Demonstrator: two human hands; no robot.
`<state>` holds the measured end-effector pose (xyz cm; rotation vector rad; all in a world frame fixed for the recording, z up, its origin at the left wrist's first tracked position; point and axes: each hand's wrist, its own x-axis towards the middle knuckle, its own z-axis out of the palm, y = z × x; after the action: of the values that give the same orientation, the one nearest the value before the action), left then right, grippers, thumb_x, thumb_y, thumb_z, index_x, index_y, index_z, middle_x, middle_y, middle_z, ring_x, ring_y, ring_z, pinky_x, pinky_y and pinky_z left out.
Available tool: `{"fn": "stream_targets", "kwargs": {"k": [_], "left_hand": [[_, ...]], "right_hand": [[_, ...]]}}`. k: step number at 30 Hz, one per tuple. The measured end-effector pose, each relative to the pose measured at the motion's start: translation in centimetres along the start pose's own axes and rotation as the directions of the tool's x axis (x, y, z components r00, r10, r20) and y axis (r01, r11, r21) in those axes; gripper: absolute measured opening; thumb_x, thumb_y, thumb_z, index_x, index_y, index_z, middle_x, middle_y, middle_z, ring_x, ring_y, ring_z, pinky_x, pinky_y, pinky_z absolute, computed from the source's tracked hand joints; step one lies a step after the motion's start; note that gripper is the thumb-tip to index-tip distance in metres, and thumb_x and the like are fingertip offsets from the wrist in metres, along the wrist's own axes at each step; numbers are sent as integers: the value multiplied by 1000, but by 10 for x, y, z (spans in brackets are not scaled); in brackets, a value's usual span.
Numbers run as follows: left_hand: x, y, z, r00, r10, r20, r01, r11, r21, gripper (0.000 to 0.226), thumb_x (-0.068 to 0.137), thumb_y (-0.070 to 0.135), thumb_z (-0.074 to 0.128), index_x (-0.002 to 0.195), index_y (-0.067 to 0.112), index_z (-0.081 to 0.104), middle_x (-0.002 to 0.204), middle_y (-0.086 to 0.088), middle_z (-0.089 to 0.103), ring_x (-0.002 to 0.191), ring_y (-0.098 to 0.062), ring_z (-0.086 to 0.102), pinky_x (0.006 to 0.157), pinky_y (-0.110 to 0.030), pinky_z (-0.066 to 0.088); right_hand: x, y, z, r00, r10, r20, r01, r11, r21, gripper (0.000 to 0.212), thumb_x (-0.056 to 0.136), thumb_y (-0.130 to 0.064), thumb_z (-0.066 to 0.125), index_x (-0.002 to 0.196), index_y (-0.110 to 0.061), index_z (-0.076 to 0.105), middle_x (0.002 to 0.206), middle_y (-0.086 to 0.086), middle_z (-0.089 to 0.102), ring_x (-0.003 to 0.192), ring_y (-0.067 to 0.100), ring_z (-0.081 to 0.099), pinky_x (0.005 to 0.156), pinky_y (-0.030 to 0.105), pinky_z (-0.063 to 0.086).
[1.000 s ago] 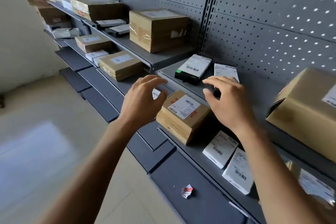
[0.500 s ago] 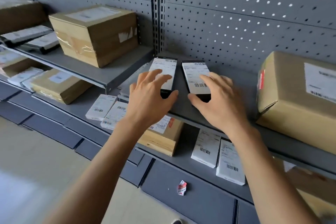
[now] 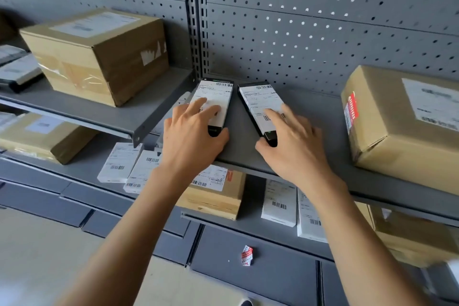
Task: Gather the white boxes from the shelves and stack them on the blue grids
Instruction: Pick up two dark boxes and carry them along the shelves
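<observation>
Shelf: grey sheet metal, matte, flat, with a folded front lip; perforated grey back panel behind it, slotted upright post at its left end.

Left slim box: dark, long and flat, white barcode label covering its top; lies on the shelf near the post. Left hand rests on its near end, fingers spread and nearly straight over the label, thumb at the box's near right corner; not curled round it.

Right slim box: same make, green mark on its near end; lies just beside the first, a narrow strip of bare shelf between them. Right hand lies over its near end, fingers fairly straight, thumb against the near corner.

Cardboard carton: brown, taped, red sticker on its side; on the shelf's right part, bare shelf between it and the right hand.

White boxes: flat, matte, barcoded; on the level below the shelf, beside a small brown carton.

Large brown carton: glossy tape; left of the post.
</observation>
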<state>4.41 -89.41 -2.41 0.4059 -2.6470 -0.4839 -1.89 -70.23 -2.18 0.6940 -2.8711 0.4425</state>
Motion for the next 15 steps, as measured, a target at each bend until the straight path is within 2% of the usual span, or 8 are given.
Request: {"fn": "stream_targets", "kwargs": {"k": [6, 11, 15], "left_hand": [[-13, -18, -17, 999, 47, -24, -49, 992, -116, 51, 88, 36, 67, 139, 33, 60, 153, 8, 48, 141, -26, 37, 109, -48, 35], [-25, -25, -32, 993, 104, -49, -112, 977, -184, 44, 90, 35, 66, 134, 32, 65, 151, 6, 50, 140, -27, 36, 107, -49, 36], [-38, -18, -43, 973, 202, -115, -224, 944, -241, 40, 89, 32, 66, 130, 31, 68, 147, 6, 54, 139, -27, 37, 105, -50, 37]], "right_hand": [[-19, -29, -4, 993, 51, -108, -38, 993, 115, 56, 89, -39, 59, 142, -25, 50, 151, -2, 41, 129, 34, 41, 103, 53, 42], [-45, -45, -16, 967, 90, -238, -63, 991, 116, 54, 86, -40, 57, 137, -24, 58, 151, -2, 44, 128, 33, 42, 103, 50, 43], [-76, -50, -32, 929, 132, -346, -98, 989, 113, 53, 83, -36, 59, 134, -21, 61, 150, 1, 46, 128, 33, 43, 105, 47, 42]]}}
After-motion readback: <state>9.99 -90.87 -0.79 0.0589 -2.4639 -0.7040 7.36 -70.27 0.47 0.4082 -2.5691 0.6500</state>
